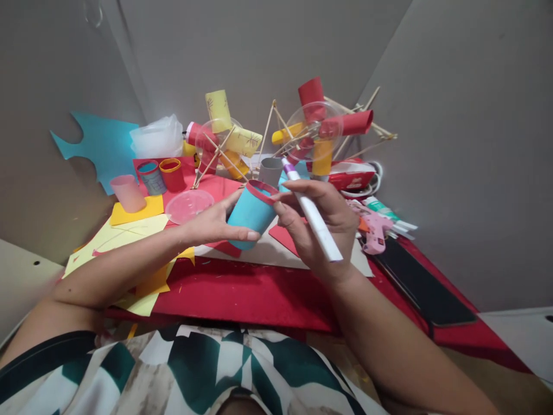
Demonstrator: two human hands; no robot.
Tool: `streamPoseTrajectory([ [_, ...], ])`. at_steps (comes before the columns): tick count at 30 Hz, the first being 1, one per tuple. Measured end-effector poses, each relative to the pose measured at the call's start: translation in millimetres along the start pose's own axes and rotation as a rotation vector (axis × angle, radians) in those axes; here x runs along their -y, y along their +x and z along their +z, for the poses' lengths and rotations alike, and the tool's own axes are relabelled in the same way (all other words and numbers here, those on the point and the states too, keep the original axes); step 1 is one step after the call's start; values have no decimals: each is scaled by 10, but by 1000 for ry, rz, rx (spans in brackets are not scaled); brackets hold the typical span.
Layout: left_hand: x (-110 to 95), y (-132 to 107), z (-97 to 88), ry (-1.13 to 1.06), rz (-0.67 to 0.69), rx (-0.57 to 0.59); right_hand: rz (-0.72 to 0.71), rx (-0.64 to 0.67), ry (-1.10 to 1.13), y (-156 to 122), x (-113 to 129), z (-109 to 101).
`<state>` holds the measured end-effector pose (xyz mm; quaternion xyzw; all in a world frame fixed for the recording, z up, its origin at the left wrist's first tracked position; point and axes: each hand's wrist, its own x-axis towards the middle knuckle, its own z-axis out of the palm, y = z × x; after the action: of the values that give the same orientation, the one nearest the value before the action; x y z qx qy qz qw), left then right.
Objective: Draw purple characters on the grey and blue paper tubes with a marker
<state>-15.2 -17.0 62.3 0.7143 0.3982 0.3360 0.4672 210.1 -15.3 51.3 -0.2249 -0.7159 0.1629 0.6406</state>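
My left hand point(216, 222) is wrapped round a small blue paper cup point(250, 214) with a red rim, tilted with its mouth up and to the right. My right hand point(322, 225) is closed on a white marker-like stick point(314, 218) with a purple tip pointing up, and its thumb and forefinger pinch the red rim of the cup. Both hands hover above a red sheet point(242, 294) on the work surface.
Two stick-and-paper-roll wheel models point(224, 144) point(317, 129) stand at the back. At the left are a pink cup point(127, 193), two small rimmed cups point(162, 174), a clear lid point(189, 204) and yellow paper point(116, 233). A pink glue gun point(374, 230) and a dark flat slab point(421, 282) lie right.
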Motion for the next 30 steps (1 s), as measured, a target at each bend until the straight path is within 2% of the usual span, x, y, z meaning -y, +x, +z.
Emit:
streamPoseTrajectory([
  [5,52,28,69,-350,-152,15,25,-126,-38,17,-75,-7],
  [8,94,13,93,-523,-223,46,4,-150,-47,32,-129,-10],
  [13,167,-27,115,-707,-295,111,106,-72,27,46,-231,-4],
  [17,219,-17,154,-846,-279,221,238,33,168,37,-326,46],
  [19,239,-4,184,-872,-264,244,307,67,234,27,-361,83],
  [22,259,5,228,-869,-281,217,380,76,305,18,-381,131],
  [30,292,-17,303,-795,-340,190,456,114,368,0,-387,188],
])
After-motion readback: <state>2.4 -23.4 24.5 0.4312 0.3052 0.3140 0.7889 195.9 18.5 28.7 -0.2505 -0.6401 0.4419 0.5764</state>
